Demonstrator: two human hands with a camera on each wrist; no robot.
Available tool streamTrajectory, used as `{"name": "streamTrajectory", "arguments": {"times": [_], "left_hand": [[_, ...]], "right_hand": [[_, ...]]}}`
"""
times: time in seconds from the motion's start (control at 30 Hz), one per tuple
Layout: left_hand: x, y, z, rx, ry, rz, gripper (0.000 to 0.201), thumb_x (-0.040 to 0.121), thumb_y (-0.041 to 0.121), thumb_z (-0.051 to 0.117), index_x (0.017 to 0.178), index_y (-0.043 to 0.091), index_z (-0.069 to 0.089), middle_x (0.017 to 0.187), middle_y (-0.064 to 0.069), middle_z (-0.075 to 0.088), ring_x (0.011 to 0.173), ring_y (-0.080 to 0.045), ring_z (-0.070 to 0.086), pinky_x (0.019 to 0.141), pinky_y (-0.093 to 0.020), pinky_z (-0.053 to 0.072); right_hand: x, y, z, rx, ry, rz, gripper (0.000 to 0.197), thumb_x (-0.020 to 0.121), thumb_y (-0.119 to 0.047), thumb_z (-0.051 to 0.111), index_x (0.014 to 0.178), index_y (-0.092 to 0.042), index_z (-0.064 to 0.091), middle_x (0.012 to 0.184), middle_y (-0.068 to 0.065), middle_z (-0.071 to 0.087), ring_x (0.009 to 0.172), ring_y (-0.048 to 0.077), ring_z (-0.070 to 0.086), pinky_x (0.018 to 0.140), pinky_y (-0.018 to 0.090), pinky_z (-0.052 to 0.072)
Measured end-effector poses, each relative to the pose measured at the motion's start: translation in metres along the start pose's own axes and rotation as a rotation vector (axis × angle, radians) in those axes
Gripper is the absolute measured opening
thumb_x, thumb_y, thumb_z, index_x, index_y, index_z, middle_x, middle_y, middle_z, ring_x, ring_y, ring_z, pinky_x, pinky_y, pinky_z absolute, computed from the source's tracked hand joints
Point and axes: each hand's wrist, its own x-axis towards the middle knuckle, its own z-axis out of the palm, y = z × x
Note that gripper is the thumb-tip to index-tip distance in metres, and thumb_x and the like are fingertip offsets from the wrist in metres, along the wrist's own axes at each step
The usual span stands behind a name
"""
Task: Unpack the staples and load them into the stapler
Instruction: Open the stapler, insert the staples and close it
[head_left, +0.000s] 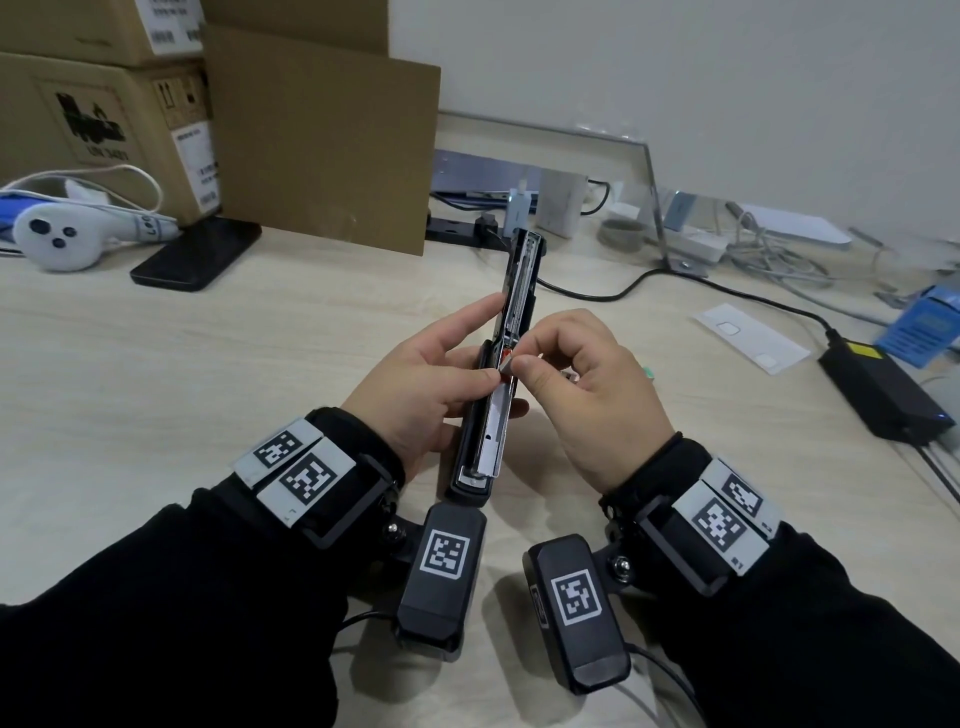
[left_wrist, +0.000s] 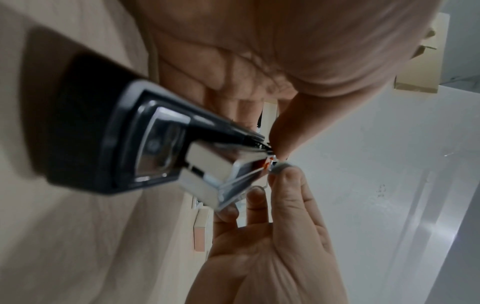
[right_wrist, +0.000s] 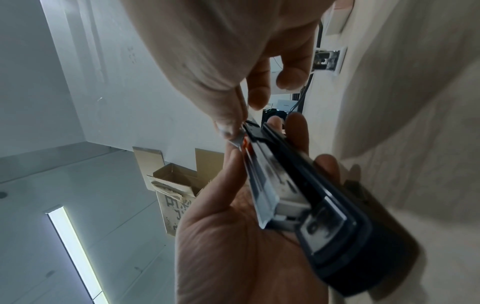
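Observation:
A black stapler (head_left: 470, 467) lies lengthwise in front of me, its lid (head_left: 522, 280) swung open away from me and the metal magazine (head_left: 493, 436) bare. My left hand (head_left: 470, 358) grips the stapler's middle from the left, with the thumb on the magazine's edge. My right hand (head_left: 519, 356) pinches a short silvery strip of staples (head_left: 506, 364) between thumb and index finger, right at the magazine's orange part. The wrist views show the same strip of staples (left_wrist: 279, 167) (right_wrist: 237, 139) against the stapler (left_wrist: 116, 144) (right_wrist: 324, 216).
A black phone (head_left: 197, 252), a white controller (head_left: 62, 234) and cardboard boxes (head_left: 322, 135) stand at the back left. A black power brick (head_left: 883, 395) with its cable, a blue box (head_left: 924, 327) and a white sheet (head_left: 753, 338) lie to the right.

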Motion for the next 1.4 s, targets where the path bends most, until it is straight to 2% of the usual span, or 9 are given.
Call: {"name": "streamTrajectory", "arguments": {"times": [0.2, 0.37, 0.47, 0.7, 0.83, 0.97, 1.17, 1.27, 1.4], "left_hand": [[0.000, 0.000, 0.000, 0.024, 0.001, -0.004, 0.063, 0.092, -0.005, 0.054, 0.136, 0.039, 0.058, 0.106, -0.005, 0.074, 0.089, -0.025, 0.074, 0.069, -0.041, 0.058], [-0.002, 0.001, 0.002, 0.018, 0.008, 0.009, 0.063, 0.092, -0.007, 0.053, 0.138, 0.036, 0.057, 0.109, -0.008, 0.071, 0.076, -0.017, 0.073, 0.065, -0.036, 0.059], [-0.002, 0.002, 0.003, -0.001, 0.011, 0.014, 0.062, 0.093, -0.007, 0.052, 0.136, 0.037, 0.058, 0.109, -0.011, 0.068, 0.069, -0.014, 0.067, 0.060, -0.034, 0.058], [-0.002, 0.004, 0.004, -0.020, 0.057, 0.015, 0.063, 0.093, -0.007, 0.050, 0.137, 0.038, 0.057, 0.121, -0.026, 0.066, 0.093, -0.032, 0.059, 0.070, -0.039, 0.054], [-0.004, 0.006, 0.004, -0.039, 0.075, 0.030, 0.063, 0.092, -0.006, 0.052, 0.139, 0.036, 0.056, 0.128, -0.024, 0.064, 0.083, -0.023, 0.069, 0.072, -0.042, 0.056], [-0.002, 0.008, 0.002, -0.051, 0.147, 0.020, 0.062, 0.090, -0.005, 0.054, 0.133, 0.039, 0.061, 0.128, -0.024, 0.064, 0.092, -0.035, 0.076, 0.077, -0.048, 0.054], [0.000, 0.014, -0.001, -0.132, 0.270, 0.016, 0.058, 0.088, -0.002, 0.047, 0.125, 0.038, 0.067, 0.120, -0.014, 0.073, 0.077, -0.029, 0.075, 0.058, -0.037, 0.049], [0.000, 0.015, -0.002, -0.126, 0.296, 0.021, 0.060, 0.087, -0.002, 0.045, 0.128, 0.038, 0.065, 0.120, -0.015, 0.073, 0.073, -0.027, 0.074, 0.055, -0.035, 0.049], [0.001, 0.014, -0.001, -0.132, 0.298, 0.012, 0.060, 0.088, -0.003, 0.044, 0.131, 0.035, 0.063, 0.123, -0.019, 0.070, 0.071, -0.028, 0.073, 0.050, -0.032, 0.051]], "right_hand": [[0.000, 0.000, 0.000, -0.069, -0.004, -0.001, 0.014, 0.088, -0.007, 0.066, 0.079, -0.018, 0.063, 0.087, -0.008, 0.055, 0.073, 0.004, 0.051, 0.073, 0.013, 0.040], [0.000, -0.001, 0.000, -0.074, -0.020, 0.017, 0.008, 0.085, -0.011, 0.069, 0.079, -0.016, 0.069, 0.086, -0.001, 0.059, 0.076, 0.015, 0.060, 0.072, 0.027, 0.048], [-0.001, -0.003, 0.000, -0.139, -0.053, -0.009, 0.011, 0.081, -0.009, 0.072, 0.075, -0.018, 0.071, 0.075, -0.008, 0.053, 0.068, 0.003, 0.051, 0.066, 0.013, 0.037], [-0.002, -0.003, -0.001, -0.188, -0.058, -0.065, 0.006, 0.077, -0.010, 0.075, 0.076, -0.016, 0.076, 0.071, -0.012, 0.053, 0.067, 0.000, 0.053, 0.065, 0.009, 0.035], [-0.003, -0.006, -0.002, -0.090, -0.007, -0.049, 0.007, 0.081, -0.007, 0.073, 0.076, -0.012, 0.075, 0.074, -0.001, 0.062, 0.067, 0.006, 0.057, 0.064, 0.013, 0.040], [0.000, -0.002, -0.005, -0.006, 0.059, 0.074, 0.010, 0.086, -0.007, 0.067, 0.077, -0.012, 0.070, 0.073, 0.006, 0.067, 0.065, 0.007, 0.057, 0.063, 0.018, 0.047], [0.001, 0.014, 0.001, -0.229, -0.235, 0.200, 0.011, 0.087, -0.015, 0.066, 0.081, -0.019, 0.075, 0.083, -0.006, 0.070, 0.072, 0.003, 0.058, 0.071, 0.016, 0.041], [0.000, 0.010, 0.003, -0.305, -0.367, 0.175, 0.007, 0.087, -0.024, 0.070, 0.089, -0.024, 0.077, 0.094, -0.004, 0.066, 0.084, 0.000, 0.057, 0.079, 0.004, 0.033], [-0.002, 0.003, 0.007, -0.298, -0.512, 0.141, 0.018, 0.077, -0.032, 0.080, 0.095, -0.029, 0.076, 0.096, -0.001, 0.061, 0.084, 0.004, 0.057, 0.081, 0.022, 0.045]]}}
